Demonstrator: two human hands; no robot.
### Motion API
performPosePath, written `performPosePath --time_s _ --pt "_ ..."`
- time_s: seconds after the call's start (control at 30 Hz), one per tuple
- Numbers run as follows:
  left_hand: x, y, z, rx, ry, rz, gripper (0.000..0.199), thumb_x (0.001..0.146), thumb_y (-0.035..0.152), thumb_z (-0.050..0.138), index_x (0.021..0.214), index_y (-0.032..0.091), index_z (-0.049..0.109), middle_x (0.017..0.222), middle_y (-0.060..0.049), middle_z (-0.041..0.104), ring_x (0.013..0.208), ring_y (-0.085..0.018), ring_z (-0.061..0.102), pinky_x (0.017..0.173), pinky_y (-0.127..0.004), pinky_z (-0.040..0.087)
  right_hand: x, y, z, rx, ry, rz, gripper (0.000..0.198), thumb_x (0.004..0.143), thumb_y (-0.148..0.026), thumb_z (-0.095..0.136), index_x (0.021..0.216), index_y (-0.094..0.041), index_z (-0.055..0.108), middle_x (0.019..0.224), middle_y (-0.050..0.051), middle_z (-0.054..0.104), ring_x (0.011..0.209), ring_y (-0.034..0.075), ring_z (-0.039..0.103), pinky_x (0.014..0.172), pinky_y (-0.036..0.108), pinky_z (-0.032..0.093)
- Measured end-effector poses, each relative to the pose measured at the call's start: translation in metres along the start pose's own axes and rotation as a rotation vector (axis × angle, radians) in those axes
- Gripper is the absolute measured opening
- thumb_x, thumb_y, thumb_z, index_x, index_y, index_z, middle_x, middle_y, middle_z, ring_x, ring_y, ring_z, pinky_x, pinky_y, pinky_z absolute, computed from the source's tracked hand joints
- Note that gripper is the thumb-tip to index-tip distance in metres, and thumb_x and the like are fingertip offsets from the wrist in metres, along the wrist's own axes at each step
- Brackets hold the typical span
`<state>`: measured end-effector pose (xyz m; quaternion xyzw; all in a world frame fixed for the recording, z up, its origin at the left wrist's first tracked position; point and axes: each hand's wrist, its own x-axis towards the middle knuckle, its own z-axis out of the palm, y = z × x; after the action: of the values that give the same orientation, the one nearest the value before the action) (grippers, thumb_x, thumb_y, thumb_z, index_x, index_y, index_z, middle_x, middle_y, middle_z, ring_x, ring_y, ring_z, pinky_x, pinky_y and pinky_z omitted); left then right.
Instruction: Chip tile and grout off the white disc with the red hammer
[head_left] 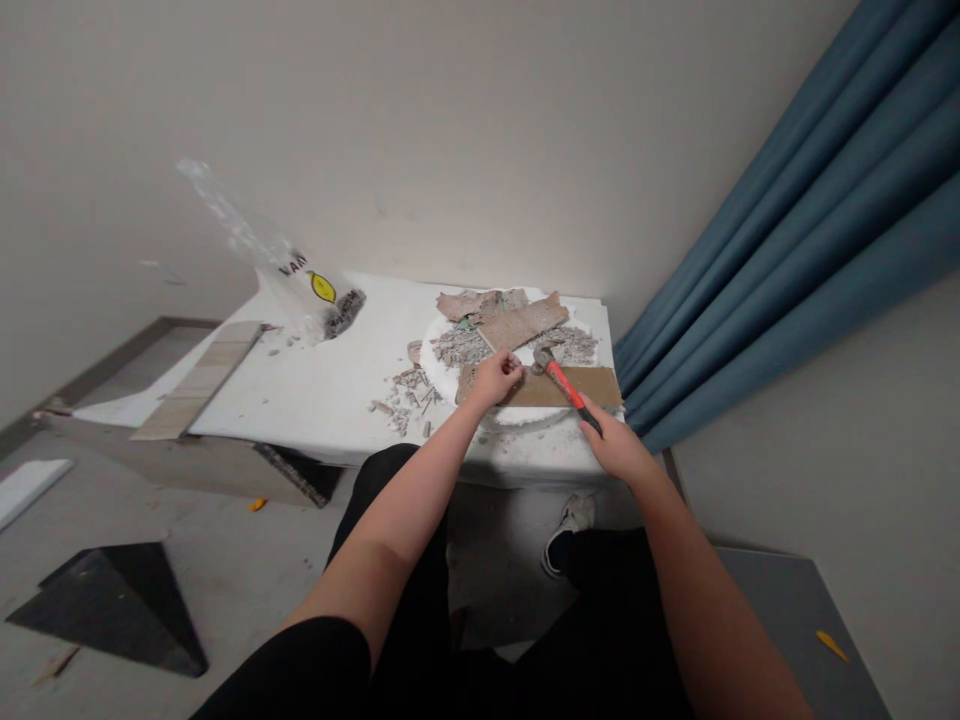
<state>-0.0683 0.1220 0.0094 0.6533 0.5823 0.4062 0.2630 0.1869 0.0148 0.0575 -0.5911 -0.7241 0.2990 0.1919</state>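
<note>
At the left of the frame a clear plastic bag [300,285] lies on the white table [315,390]. Toward the centre, the left hand [495,378] presses curled fingers on a brown tile piece [592,385] beside rubble [409,395]. Right of centre, the right hand [619,445] has its grip closed around the red-handled hammer [564,385], head resting on the tile

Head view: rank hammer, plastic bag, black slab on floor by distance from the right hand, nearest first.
From the right hand:
1. Hammer, held in it, head over the tile pieces.
2. Plastic bag, back left of the white slab.
3. Black slab, on the floor, far left.
</note>
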Motion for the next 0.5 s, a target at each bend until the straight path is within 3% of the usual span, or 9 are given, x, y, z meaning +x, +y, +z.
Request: performPosePath --time_s 0.33,0.5 --pt "-0.006 0.003 0.005 0.009 0.014 0.095 0.015 0.082 0.025 0.061 0.096 0.019 0.061 0.079 0.0 0.068 0.07 -0.013 0.06 0.07 -0.026 0.045 -0.013 -0.021 -0.01 -0.112 0.035 0.052 0.061 0.099 -0.03 0.046 0.16 -0.027 0.038 0.136 0.009 0.067 0.126 0.034 0.062 0.105 0.046 0.049" --pt "-0.007 0.004 0.007 -0.008 0.017 0.089 0.026 0.082 0.024 0.064 0.106 0.02 0.055 0.083 0.0 0.07 0.07 -0.012 0.059 0.069 -0.024 0.044 -0.023 -0.038 -0.017 -0.08 0.113 -0.031 0.062 0.1 -0.033 0.044 0.161 -0.029 0.034 0.135 0.006 0.068 0.128 0.034 0.061 0.106 0.045 0.048"
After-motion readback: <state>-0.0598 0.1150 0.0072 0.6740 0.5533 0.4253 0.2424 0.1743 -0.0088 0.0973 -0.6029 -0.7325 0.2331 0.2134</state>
